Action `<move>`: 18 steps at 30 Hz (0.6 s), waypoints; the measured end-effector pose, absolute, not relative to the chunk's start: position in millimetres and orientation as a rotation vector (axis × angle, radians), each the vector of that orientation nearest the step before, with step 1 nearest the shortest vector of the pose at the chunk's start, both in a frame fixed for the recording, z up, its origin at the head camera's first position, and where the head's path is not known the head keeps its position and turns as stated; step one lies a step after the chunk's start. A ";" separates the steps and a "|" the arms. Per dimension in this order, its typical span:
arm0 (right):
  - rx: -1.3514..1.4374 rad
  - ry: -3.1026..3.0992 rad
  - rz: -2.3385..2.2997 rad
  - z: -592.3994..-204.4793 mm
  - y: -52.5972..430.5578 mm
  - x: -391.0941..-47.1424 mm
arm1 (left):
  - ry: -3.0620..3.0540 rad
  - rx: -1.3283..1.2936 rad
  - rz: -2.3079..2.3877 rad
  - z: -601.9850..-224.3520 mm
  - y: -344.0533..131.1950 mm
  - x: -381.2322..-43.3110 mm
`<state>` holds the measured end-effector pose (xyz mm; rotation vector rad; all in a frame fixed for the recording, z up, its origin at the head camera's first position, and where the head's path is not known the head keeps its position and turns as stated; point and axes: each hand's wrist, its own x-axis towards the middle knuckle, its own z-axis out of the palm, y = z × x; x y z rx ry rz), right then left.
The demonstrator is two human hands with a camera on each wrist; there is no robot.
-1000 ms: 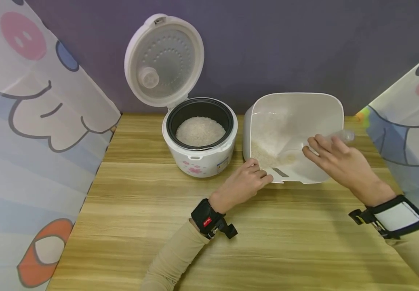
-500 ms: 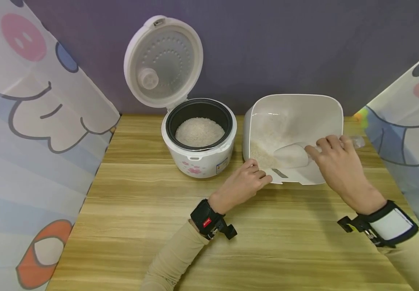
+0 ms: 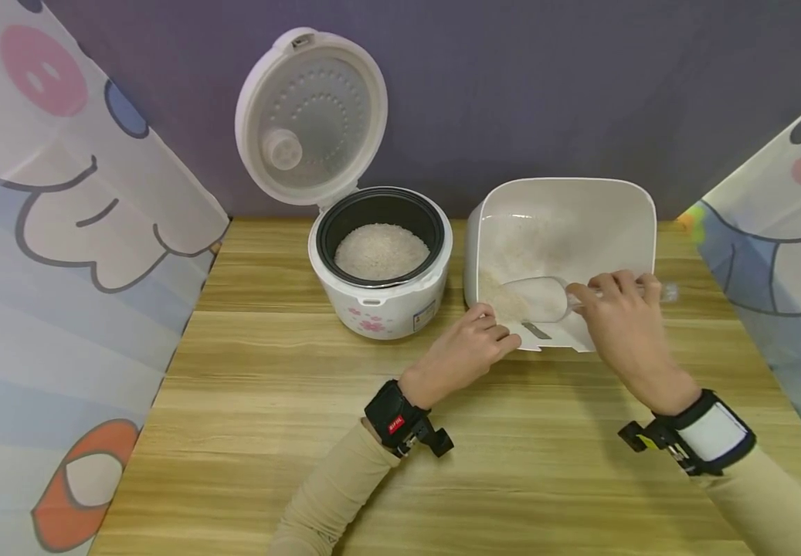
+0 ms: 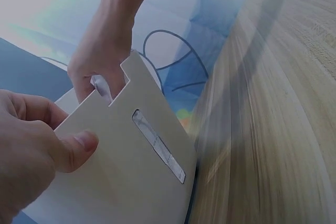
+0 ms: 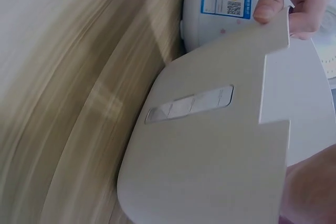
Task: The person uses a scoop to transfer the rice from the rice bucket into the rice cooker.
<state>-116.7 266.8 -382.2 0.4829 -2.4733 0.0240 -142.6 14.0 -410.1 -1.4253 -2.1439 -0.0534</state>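
A white rice bin (image 3: 581, 208) stands tilted with its mouth toward me, loose rice (image 3: 493, 297) gathered low in its left corner. My left hand (image 3: 470, 344) pinches the bin's front rim near that corner; in the left wrist view its thumb (image 4: 79, 150) presses the outer wall. My right hand (image 3: 626, 328) grips the handle of a clear scoop (image 3: 539, 300) inside the bin. The scoop's mouth points left and meets the rice. In the right wrist view the bin's wall (image 5: 210, 150) hides the scoop, and only part of the right hand (image 5: 310, 187) shows.
Left of the bin stands a white rice cooker (image 3: 351, 305), its lid (image 3: 324, 108) raised. Rice (image 3: 382, 251) lies in its dark inner pot (image 3: 428, 224). Both stand on a wooden table (image 3: 268, 401) against a dark back wall (image 3: 511, 93), with cartoon-printed sheets (image 3: 18, 324) at the sides.
My right hand first drew the scoop right, then brought it left and turned it, pushing its mouth toward the rice in the corner. The left hand stays on the rim.
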 end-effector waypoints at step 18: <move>0.374 -2.562 0.114 -384.2 244.8 -122.3 | -2.162 -1.437 -0.083 -410.5 13.2 -143.4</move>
